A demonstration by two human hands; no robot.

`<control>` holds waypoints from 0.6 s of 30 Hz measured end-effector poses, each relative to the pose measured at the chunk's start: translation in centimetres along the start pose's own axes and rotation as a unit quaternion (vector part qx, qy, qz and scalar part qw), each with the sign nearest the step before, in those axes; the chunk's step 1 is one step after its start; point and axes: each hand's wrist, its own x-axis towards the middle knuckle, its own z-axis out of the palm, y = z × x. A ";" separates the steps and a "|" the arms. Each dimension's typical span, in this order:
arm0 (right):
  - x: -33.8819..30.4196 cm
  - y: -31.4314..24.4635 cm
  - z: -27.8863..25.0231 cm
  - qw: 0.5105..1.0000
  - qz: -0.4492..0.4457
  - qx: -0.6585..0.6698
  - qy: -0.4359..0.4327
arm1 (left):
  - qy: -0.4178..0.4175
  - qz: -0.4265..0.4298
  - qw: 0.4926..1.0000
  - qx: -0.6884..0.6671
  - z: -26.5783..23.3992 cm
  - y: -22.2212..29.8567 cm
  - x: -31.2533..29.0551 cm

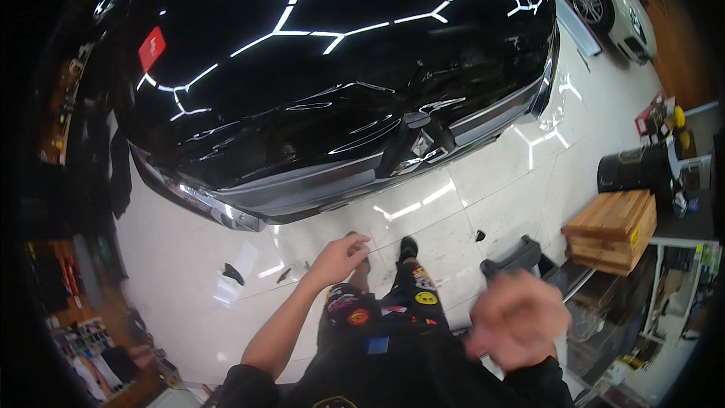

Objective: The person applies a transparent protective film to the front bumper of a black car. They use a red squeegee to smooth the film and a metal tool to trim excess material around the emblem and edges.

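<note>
A car with a glossy black hood (317, 53) stands in front of me. Its black surface is creased and rippled along the front edge, above the grey grille strip (317, 180) and the emblem (423, 143). My left hand (346, 258) hangs in the air short of the bumper, its fingers loosely stretched out and nothing visible in them. Off to the right, my right hand (521, 313) is raised close to the camera and smeared by motion, so its fingers cannot be read. A red patch (152, 49) lies on the hood's left side.
At the right stand a wooden box (610, 233), a black drum (633, 169) and a dark cart (604, 317). A white car (604, 0) is parked at the far right. Black scraps (233, 274) lie on the glossy tiled floor (181, 257). Shelves with goods line the left.
</note>
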 end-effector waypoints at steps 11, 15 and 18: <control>-2.8 -4.6 -3.7 0.908 -0.091 0.410 -0.011 | 0.037 0.013 0.998 -0.050 11.6 3.5 -1.6; 1.5 7.9 -5.9 0.995 0.020 0.088 0.049 | 0.209 0.082 0.974 0.007 7.3 5.7 -1.5; 13.4 18.9 -6.3 0.940 -0.198 -0.276 0.026 | 0.309 0.130 0.942 -0.013 1.2 11.2 -1.6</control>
